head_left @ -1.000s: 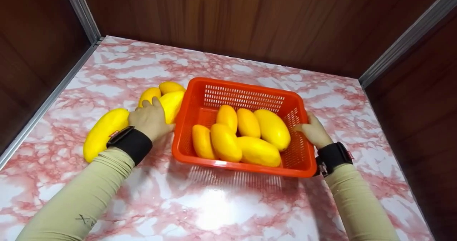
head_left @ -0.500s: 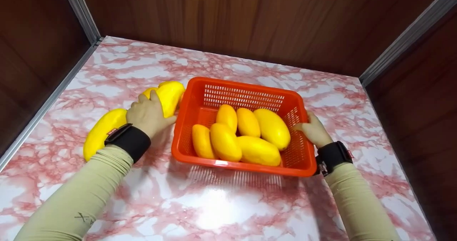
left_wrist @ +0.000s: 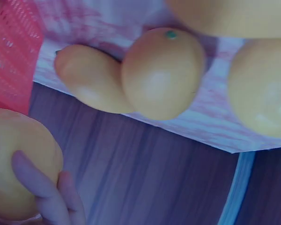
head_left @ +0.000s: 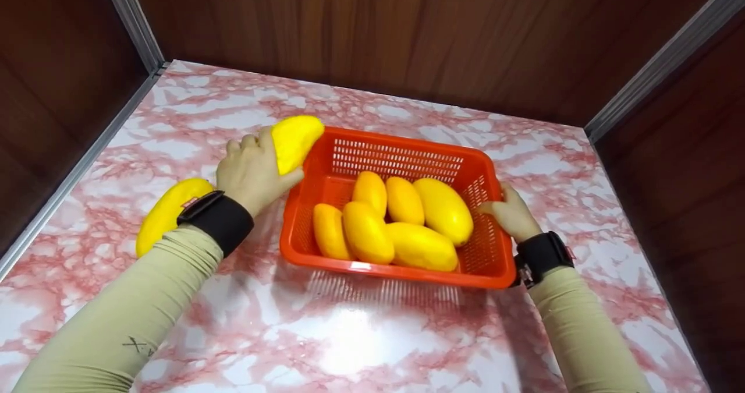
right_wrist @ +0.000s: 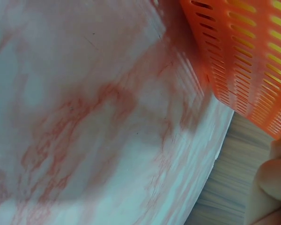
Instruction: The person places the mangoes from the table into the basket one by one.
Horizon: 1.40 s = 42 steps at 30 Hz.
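Note:
My left hand [head_left: 250, 172] grips a yellow mango [head_left: 295, 140] raised over the left rim of an orange-red plastic basket [head_left: 401, 278]. In the left wrist view, fingers [left_wrist: 35, 180] curl round that held mango [left_wrist: 18, 140]. Several yellow mangoes [head_left: 424, 246] lie inside the basket, mostly toward its front and right. At the basket's right side, my right hand [head_left: 512, 213] holds the rim, thumb over the edge. The right wrist view shows its curled fingers [right_wrist: 274, 183] beside the slotted basket wall [right_wrist: 239, 65].
Another mango [head_left: 169, 215] lies on the pink-and-white marbled table [head_left: 349, 340] left of my left wrist. More mangoes [left_wrist: 161, 72] rest on the table beyond the left hand, hidden in the head view. Brown wood-grain panels [head_left: 372, 32] with metal corner strips enclose the table.
My left hand has taken hold of a mango beside the basket and lifted it up and right to the basket's left rim. The right hand and basket stay in place.

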Tool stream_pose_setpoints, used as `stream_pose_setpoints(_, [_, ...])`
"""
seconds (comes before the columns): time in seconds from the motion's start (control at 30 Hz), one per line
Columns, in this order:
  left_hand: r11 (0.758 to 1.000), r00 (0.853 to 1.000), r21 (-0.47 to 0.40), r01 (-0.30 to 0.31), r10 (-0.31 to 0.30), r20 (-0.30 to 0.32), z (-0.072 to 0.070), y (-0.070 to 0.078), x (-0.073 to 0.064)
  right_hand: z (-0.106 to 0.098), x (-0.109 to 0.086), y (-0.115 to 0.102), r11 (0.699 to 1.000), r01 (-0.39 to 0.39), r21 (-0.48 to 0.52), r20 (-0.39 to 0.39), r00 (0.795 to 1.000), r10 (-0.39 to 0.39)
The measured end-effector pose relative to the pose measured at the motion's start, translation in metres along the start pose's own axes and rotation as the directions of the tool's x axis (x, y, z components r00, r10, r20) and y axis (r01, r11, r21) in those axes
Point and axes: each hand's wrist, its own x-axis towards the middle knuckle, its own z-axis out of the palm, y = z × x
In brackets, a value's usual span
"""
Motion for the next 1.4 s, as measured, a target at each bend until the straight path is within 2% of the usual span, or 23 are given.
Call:
stream_pose_setpoints(0.37, [0.994,0.994,0.031,-0.105,0.105,0.012,0.000,0.026,0.001,-0.001,-0.001,0.001,1.000,0.002,-0.018,-0.023,1.000,-0.002])
stream_pose_setpoints(0.77, [0.985,0.987,0.062,-0.161,0.162,-0.014,0.005,0.032,0.003,0.000,-0.001,-0.001,1.000,-0.001,-0.011,-0.022,1.000,0.001])
stream_pose_setpoints(0.9, [0.974,0.975,0.093,-0.208,0.214,-0.057,0.008,0.033,0.001,0.000,0.000,0.000,1.000,0.003,-0.010,-0.027,1.000,-0.003])
stream_pose_setpoints(1.17, [0.929,0.937,0.202,-0.310,0.334,-0.098,0.013,0.037,-0.001,0.001,0.000,0.000,0.999,0.023,-0.025,-0.034,0.999,-0.024])
stream_pose_setpoints(1.4, [0.915,0.928,0.239,-0.326,0.358,-0.102,0.015,0.041,-0.002,0.001,0.000,0.000,1.000,0.001,-0.009,-0.024,1.000,-0.001])
